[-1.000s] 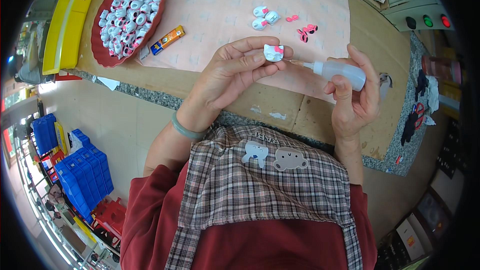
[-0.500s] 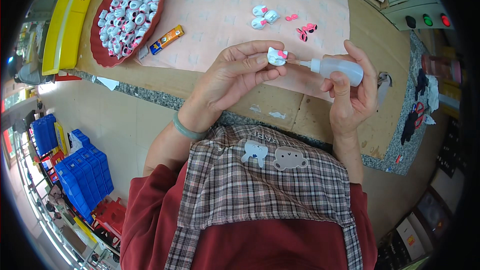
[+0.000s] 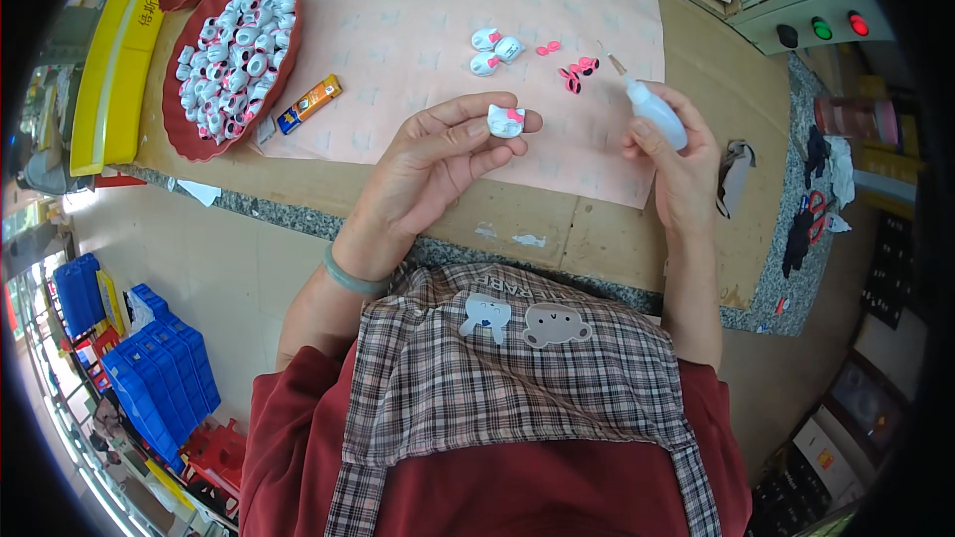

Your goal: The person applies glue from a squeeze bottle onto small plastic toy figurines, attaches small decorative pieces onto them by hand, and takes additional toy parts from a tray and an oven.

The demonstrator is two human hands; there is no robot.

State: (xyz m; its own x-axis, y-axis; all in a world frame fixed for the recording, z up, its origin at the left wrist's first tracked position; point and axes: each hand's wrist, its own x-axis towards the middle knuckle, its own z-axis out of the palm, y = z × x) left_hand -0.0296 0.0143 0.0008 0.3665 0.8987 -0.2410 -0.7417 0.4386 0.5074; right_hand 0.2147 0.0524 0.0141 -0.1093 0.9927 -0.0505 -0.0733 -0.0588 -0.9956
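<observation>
Between thumb and fingers, my left hand (image 3: 438, 154) pinches a small white cat-head figure (image 3: 505, 121) with a pink bow. My right hand (image 3: 678, 159) is closed round a translucent squeeze bottle (image 3: 657, 113), whose thin nozzle points up and to the left, apart from the figure. Just beyond my left hand, three white cat-head pieces (image 3: 485, 64) with bits of pink lie in a cluster on the pink sheet (image 3: 398, 30). Beside them are a small pink bow (image 3: 548, 48) and several pink and black parts (image 3: 572, 76).
A red scalloped bowl (image 3: 179, 134) heaped with white, pink and black pieces stands at the left. Near it lie an orange and blue box (image 3: 309, 104) and a yellow bin (image 3: 109, 99). Red-handled scissors (image 3: 817, 217) and a dark cloth (image 3: 734, 179) are at the right.
The bottle's nozzle has pulled away from the cat-head figure and now tilts upward. My left hand still holds the figure, now shifted left in view. The whole view has shifted slightly.
</observation>
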